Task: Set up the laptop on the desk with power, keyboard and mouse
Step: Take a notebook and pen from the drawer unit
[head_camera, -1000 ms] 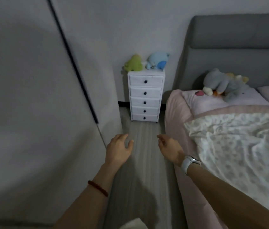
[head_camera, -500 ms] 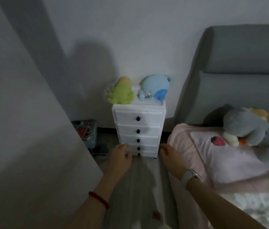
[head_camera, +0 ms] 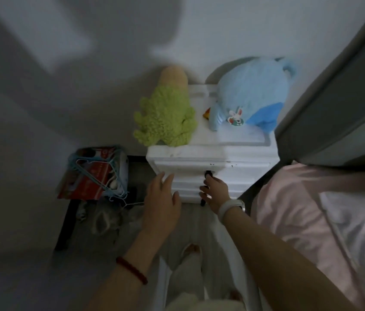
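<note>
Dim light and blur make much of this hard to read. My right hand (head_camera: 216,194) is at the front of the white drawer chest (head_camera: 210,158), its fingers curled at a dark knob (head_camera: 207,175); whether they actually close round it I cannot tell, since the fingertips merge with the knob in the murk. My left hand (head_camera: 162,202) hovers just to the left of it, fingers loosely spread and holding nothing, near the chest's left front corner. A red bead bracelet (head_camera: 132,269) sits on the left wrist, a white watch band (head_camera: 227,208) on the right.

Beyond my hands, on top of the chest, a green plush toy (head_camera: 166,117) leans beside a blue plush toy (head_camera: 251,95). Left of my left hand stands a basket (head_camera: 99,173) with red packaging and pale blue hangers; its lower contents are too dark to make out. To the right of my right hand lies a bed with pink bedding (head_camera: 293,209), and a grey headboard (head_camera: 338,104) is cut off by the frame edge. Laptop, keyboard and mouse appear nowhere in view; the drawers are shut, their contents hidden.
</note>
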Tool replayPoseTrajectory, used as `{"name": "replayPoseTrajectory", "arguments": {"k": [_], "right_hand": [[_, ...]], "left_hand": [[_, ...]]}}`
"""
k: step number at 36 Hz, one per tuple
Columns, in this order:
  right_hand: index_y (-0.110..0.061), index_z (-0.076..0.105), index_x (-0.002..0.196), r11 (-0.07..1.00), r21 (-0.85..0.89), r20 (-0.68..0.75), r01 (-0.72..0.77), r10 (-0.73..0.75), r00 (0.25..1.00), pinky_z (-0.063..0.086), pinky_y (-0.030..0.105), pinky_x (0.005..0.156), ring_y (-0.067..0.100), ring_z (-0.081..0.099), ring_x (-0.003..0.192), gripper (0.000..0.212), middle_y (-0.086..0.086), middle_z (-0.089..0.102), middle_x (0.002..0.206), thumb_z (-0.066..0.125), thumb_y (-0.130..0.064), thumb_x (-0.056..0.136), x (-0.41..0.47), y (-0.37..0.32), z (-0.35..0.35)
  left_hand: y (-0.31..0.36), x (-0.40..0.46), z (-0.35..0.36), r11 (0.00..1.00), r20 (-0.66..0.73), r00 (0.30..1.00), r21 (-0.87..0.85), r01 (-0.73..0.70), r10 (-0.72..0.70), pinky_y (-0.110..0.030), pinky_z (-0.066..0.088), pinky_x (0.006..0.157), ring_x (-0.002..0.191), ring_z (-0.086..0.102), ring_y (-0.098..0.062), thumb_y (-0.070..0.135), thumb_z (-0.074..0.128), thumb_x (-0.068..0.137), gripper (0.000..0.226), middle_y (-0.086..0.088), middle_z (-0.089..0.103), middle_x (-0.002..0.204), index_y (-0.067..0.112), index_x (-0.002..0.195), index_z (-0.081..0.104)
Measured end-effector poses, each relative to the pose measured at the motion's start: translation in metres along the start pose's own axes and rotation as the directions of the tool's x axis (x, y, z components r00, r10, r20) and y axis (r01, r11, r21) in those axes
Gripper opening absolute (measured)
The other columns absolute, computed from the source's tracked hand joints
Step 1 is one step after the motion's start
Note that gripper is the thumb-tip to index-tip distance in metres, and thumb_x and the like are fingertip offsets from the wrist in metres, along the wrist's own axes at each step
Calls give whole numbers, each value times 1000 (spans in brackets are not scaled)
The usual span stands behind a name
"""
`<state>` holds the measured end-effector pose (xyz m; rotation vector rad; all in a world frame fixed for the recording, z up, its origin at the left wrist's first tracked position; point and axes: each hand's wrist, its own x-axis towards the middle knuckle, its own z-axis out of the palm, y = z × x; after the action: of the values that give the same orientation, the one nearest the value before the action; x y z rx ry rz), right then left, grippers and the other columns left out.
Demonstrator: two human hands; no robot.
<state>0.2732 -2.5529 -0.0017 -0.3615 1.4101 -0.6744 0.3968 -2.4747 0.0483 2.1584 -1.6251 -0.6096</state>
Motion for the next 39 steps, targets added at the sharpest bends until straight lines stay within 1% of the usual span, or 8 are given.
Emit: {"name": "replayPoseTrajectory", "arguments": {"k": [3, 12, 17, 22, 26, 31, 35, 39], "right_hand": [[-8, 55, 88, 996, 87, -39, -5, 8, 999, 46, 27, 62, 16, 55, 68, 11, 5, 58, 77, 49, -17, 92, 24, 3, 14], [-15, 61, 82, 992, -125, -54, 12, -19, 998, 42, 26, 61, 13, 52, 64, 14, 3, 58, 71, 52, -20, 92, -12, 36, -11], [-6, 65, 95, 948, -301, -80, -107, 86, 993, 44, 26, 60, 16, 55, 65, 17, 13, 66, 83, 51, -16, 91, -45, 58, -38], [9, 66, 85, 764, -644, 55, -22, 75, 996, 45, 30, 68, 23, 58, 73, 27, 30, 68, 92, 47, -10, 88, -78, 51, -69], [-12, 64, 63, 767, -639, 193, 50, 98, 976, 45, 12, 44, 3, 58, 43, 34, 4, 67, 60, 46, -13, 92, -98, 33, -82], [2, 64, 84, 758, -641, 130, 121, -48, 990, 47, 15, 44, 6, 56, 42, 21, 16, 65, 71, 48, -10, 91, -80, 7, -71], [11, 60, 91, 652, -749, 15, 116, -159, 987, 53, 34, 72, 30, 66, 80, 26, 25, 65, 91, 44, -10, 91, -46, -4, -51], [4, 48, 120, 590, -806, -52, 42, -141, 989, 43, 36, 91, 37, 54, 111, 32, 24, 58, 119, 43, -12, 93, -5, -10, -22]], "left_hand": [[-8, 22, 7, 997, 11, 999, 63, -48, 47, -46, 32, 108, 133, 29, -33, 11, 50, 90, 46, -18, 35, 143, 6, 134, 41], [-6, 32, 19, 922, 186, 963, 299, -246, 197, -53, 22, 107, 130, 39, -29, 25, 60, 84, 47, -11, 48, 137, 16, 130, 49], [-11, 8, 25, 935, 355, 910, 194, -295, 214, -38, 33, 95, 111, 50, -27, 21, 48, 92, 38, -11, 56, 117, 18, 130, 49], [-14, -21, 20, 934, 456, 867, 177, -310, 201, -35, 35, 85, 107, 49, -26, 22, 48, 92, 38, -12, 55, 116, 16, 129, 49], [-12, -43, 16, 947, 442, 877, 151, -283, 192, -34, 36, 83, 103, 54, -28, 22, 52, 89, 35, -14, 59, 110, 14, 123, 56], [-10, -34, 13, 969, 415, 896, 107, -221, 158, -33, 45, 84, 102, 58, -26, 29, 51, 90, 32, -10, 64, 112, 15, 116, 63], [-11, -12, 21, 986, 385, 920, 105, -126, 77, -34, 45, 82, 101, 55, -26, 23, 43, 93, 28, -11, 61, 107, 8, 106, 63], [-19, 23, 43, 980, 388, 908, 174, 96, -158, -39, 32, 106, 131, 29, -32, 22, 41, 93, 49, -15, 34, 142, 9, 139, 30]]}}
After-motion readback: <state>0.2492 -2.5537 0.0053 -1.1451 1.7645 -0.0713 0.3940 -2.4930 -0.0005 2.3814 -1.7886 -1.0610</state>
